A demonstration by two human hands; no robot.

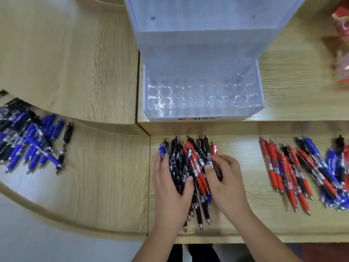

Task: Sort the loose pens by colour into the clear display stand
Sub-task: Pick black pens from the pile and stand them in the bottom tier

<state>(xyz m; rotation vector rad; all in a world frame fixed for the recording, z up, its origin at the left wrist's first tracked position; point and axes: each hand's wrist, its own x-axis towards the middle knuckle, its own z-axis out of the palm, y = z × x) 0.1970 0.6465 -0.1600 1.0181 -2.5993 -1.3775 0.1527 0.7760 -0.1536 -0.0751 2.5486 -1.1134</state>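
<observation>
— Where are the pens being handled?

— A mixed pile of black, red and a few blue pens [190, 167] lies on the tabletop [98, 167], at the near middle, just in front of the clear display stand [200, 103].

— Which way do they run?

— Long axes near to far. Clicker ends point far, toward the stand; metal tips point near, toward the person.

— And the hands?

— The left hand [170, 188] clasps the pile's left side, fingers along it and thumb over the top. The right hand [224, 178] has its fingers curled onto the pile's right side, fingertips on red barrels. The pile sits squeezed between them.

— Other pens?

— A mostly blue heap [32, 146] lies well to the left, tips slanting near-left. A red, black and blue spread [302, 167] lies to the right, tips near-right.

— The stand?

— Upright on a raised step of the tabletop, with rows of round holes; I see no pens in them.
</observation>
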